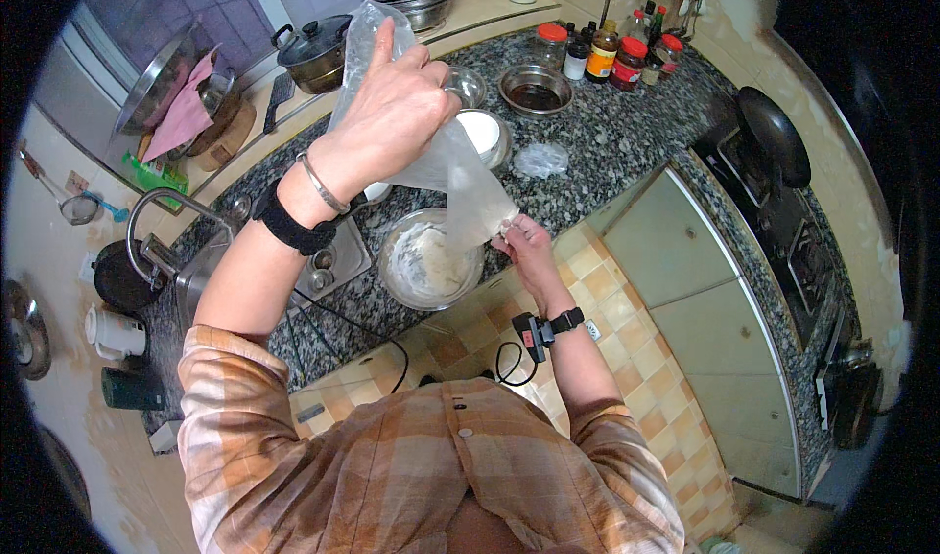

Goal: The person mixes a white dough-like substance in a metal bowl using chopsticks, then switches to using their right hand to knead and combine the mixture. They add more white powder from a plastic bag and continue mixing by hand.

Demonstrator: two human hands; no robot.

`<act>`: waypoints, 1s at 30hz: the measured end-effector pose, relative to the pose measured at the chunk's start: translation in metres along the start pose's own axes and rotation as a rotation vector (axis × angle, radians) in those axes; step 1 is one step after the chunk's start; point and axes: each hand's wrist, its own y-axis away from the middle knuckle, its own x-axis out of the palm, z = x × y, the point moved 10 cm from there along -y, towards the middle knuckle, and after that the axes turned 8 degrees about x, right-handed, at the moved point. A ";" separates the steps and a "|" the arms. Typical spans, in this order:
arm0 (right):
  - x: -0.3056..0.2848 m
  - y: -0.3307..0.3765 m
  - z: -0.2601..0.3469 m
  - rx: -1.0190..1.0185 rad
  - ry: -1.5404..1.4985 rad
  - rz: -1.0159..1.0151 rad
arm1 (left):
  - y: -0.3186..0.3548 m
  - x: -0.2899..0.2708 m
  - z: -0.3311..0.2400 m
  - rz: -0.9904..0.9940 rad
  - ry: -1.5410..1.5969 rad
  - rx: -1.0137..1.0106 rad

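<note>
A clear plastic bag (pixel 468 187) is stretched slantwise over the counter, raised at its far left end. My left hand (pixel 397 109) grips the raised part, fingers curled round it and the index finger pointing up. Lower down on the right, my right hand (pixel 530 251) pinches a bottom corner of the bag between thumb and fingers. The bag's lower part hangs over a round bowl (pixel 388 285) at the counter's near edge. White flour-like powder (pixel 415 258) lies in that bowl. Whether the bag still contains anything, I cannot tell.
Behind the bag stand a bowl of white stuff (pixel 479 131) and a metal bowl of dark liquid (pixel 536 92). A crumpled plastic bag (pixel 541 160) lies to their right. Jars (pixel 628 63) line the back; a sink tap (pixel 157 231) is left, a wok (pixel 774 138) right.
</note>
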 end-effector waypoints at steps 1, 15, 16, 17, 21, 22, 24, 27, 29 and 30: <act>-0.004 0.001 0.003 -0.002 0.015 -0.036 | 0.003 0.000 0.001 -0.002 -0.005 -0.004; -0.027 0.049 0.183 -0.526 0.464 -0.307 | 0.057 0.020 0.031 0.102 0.161 -0.114; -0.023 0.054 0.193 -0.545 0.514 -0.327 | 0.060 0.017 0.032 0.075 0.186 -0.121; -0.020 0.058 0.201 -0.535 0.553 -0.345 | 0.062 0.015 0.033 0.047 0.212 -0.126; 0.000 0.076 0.229 -0.570 0.714 -0.362 | 0.074 0.024 0.039 0.033 0.339 -0.181; 0.005 0.080 0.233 -0.575 0.741 -0.370 | 0.078 0.029 0.040 0.047 0.369 -0.192; 0.013 0.082 0.241 -0.598 0.773 -0.375 | 0.085 0.037 0.043 0.047 0.411 -0.200; 0.021 0.086 0.246 -0.625 0.788 -0.393 | 0.092 0.050 0.044 0.034 0.467 -0.199; 0.021 0.084 0.246 -0.602 0.812 -0.428 | 0.092 0.057 0.047 0.034 0.488 -0.209; 0.025 0.085 0.249 -0.637 0.821 -0.417 | 0.093 0.060 0.048 0.038 0.500 -0.214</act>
